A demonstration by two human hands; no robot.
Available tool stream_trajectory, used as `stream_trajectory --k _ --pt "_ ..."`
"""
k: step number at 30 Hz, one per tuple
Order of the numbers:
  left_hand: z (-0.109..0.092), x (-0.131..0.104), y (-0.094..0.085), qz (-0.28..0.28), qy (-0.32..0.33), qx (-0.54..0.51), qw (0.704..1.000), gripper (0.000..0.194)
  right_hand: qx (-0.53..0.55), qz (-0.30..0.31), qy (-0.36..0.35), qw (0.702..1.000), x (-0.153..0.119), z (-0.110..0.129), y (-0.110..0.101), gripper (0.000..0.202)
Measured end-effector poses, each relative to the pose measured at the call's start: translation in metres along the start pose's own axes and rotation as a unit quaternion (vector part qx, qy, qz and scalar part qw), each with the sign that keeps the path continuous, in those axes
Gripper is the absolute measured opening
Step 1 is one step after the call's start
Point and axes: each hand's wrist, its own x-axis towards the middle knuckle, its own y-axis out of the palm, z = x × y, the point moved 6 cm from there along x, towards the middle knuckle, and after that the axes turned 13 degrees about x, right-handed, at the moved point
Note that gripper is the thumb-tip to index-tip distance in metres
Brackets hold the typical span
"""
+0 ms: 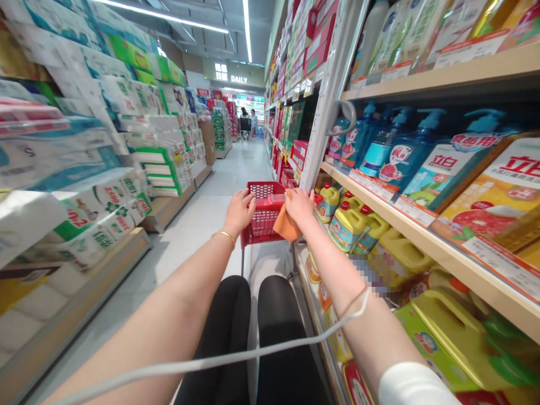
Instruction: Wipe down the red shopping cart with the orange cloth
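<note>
A red shopping cart (265, 225) with a perforated basket stands ahead of my legs. My left hand (241, 210) rests on the left end of its handle, fingers curled over it, a gold bracelet at the wrist. On the right end, my right hand (298, 207) is wrapped round the handle and also holds an orange cloth (287, 225), which hangs below the fingers. A pale cable (257, 353) crosses in front of my legs and reaches my right forearm.
Shelves on the right hold blue pump bottles (399, 152) and yellow jugs (348, 225). Stacked tissue packs (101, 208) line the left. The aisle floor (236, 169) runs forward to people (253, 121) in the distance. A grey ring (342, 118) juts from the right shelf post.
</note>
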Motion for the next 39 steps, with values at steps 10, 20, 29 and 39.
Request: stream_trajectory --k 10,20,29,39 --pt "-0.011 -0.001 -0.002 -0.021 0.011 -0.024 0.999 0.047 0.037 0.086 0.011 0.996 0.003 -0.001 0.012 0.052" --pt "-0.006 -0.006 -0.003 -0.068 -0.011 -0.037 0.997 0.044 0.04 0.082 -0.05 0.995 -0.003 0.017 0.025 0.049" --pt "-0.016 -0.01 0.001 -0.078 -0.019 -0.042 0.996 0.044 0.021 0.042 0.038 0.998 0.002 -0.014 0.013 0.054" --pt "-0.017 -0.006 -0.006 -0.08 -0.013 -0.054 0.995 0.035 0.04 -0.012 0.071 0.997 0.008 -0.016 0.011 0.063"
